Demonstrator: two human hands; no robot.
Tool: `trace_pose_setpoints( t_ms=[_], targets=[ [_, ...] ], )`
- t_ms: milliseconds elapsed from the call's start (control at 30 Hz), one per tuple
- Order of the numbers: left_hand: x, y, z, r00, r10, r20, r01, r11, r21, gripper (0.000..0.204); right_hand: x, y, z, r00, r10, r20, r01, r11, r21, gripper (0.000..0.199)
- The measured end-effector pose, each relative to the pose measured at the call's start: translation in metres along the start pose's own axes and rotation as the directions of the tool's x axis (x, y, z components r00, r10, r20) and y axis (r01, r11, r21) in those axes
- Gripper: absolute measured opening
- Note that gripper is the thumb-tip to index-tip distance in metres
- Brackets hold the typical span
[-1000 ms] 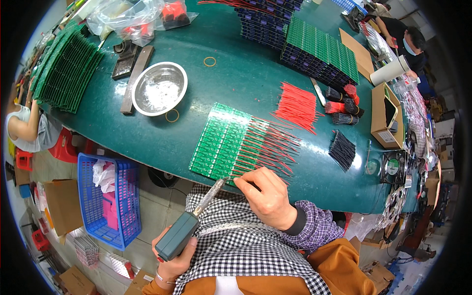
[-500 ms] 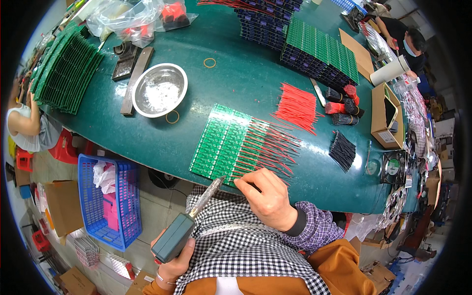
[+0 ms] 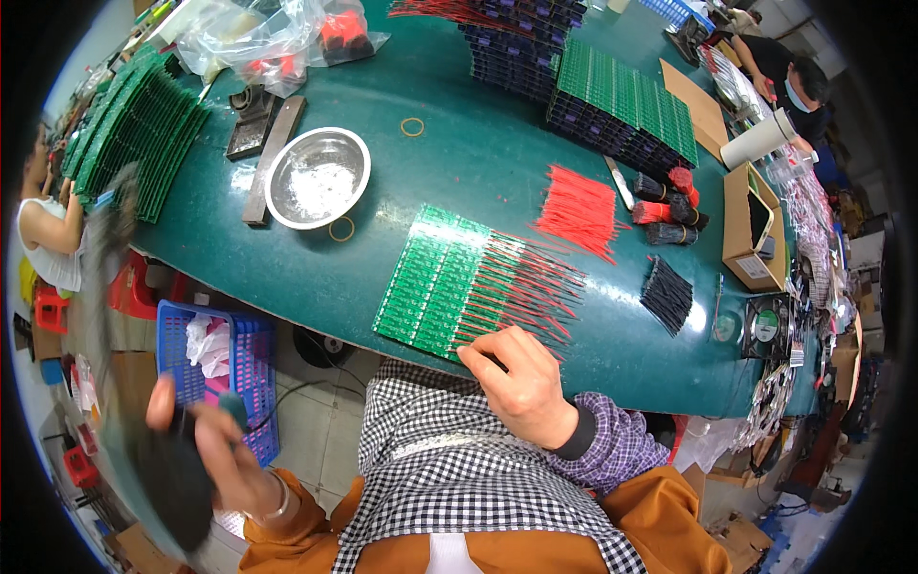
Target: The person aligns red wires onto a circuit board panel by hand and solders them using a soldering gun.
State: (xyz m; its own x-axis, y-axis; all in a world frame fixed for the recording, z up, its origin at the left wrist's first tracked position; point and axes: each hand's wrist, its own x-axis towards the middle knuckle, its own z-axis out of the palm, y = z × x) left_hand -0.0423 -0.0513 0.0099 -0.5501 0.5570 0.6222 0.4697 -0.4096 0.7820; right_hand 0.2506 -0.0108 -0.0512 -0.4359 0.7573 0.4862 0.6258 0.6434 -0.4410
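My right hand (image 3: 521,383) rests at the near table edge, fingers pinched on the ends of thin wires by the row of green circuit boards (image 3: 435,279). Red and black wires (image 3: 521,282) run rightward from those boards. My left hand (image 3: 225,450) is out to the lower left, off the table, gripping a dark grey soldering tool (image 3: 167,469) that is smeared by motion blur. A checked shirt and orange apron fill the bottom of the view.
A steel bowl (image 3: 317,178) sits left of centre with a rubber band beside it. Loose red wires (image 3: 579,209) and black wires (image 3: 666,294) lie to the right. Stacks of green boards (image 3: 622,100) stand at the back. A blue plastic basket (image 3: 218,359) sits below the table. Other people work at both sides.
My left hand has swung the soldering tool away from the boards, down and to the left, now blurred. My right hand stays at the near edge of the boards.
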Motion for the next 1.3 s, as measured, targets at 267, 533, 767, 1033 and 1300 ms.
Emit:
trace_pose_setpoints(
  t_ms=[267,533,767,1033,1300],
  targets=[
    [-0.048,-0.004,-0.020,0.833,-0.496,0.245,0.523,0.850,-0.055,0.052,0.007,-0.005,0.001,0.996,0.029,-0.090,-0.029,1.000,0.000,0.030],
    [-0.095,0.035,-0.072,0.459,-0.745,0.485,0.753,0.615,0.232,0.038,-0.001,-0.004,0.003,0.998,0.011,-0.058,-0.010,1.000,0.018,0.031],
    [-0.109,0.016,-0.071,0.453,-0.692,0.562,0.551,0.713,0.434,0.021,-0.001,-0.005,0.004,0.998,0.010,-0.069,-0.009,1.000,0.009,0.031],
    [-0.110,0.014,-0.067,0.491,-0.637,0.594,0.480,0.767,0.426,0.023,0.001,-0.006,0.002,0.998,-0.006,-0.055,0.005,1.000,-0.017,0.031],
    [-0.109,0.013,-0.065,0.490,-0.603,0.629,0.428,0.796,0.429,0.022,0.000,-0.007,0.003,0.998,-0.009,-0.070,0.006,0.999,-0.033,0.029]
  ],
)
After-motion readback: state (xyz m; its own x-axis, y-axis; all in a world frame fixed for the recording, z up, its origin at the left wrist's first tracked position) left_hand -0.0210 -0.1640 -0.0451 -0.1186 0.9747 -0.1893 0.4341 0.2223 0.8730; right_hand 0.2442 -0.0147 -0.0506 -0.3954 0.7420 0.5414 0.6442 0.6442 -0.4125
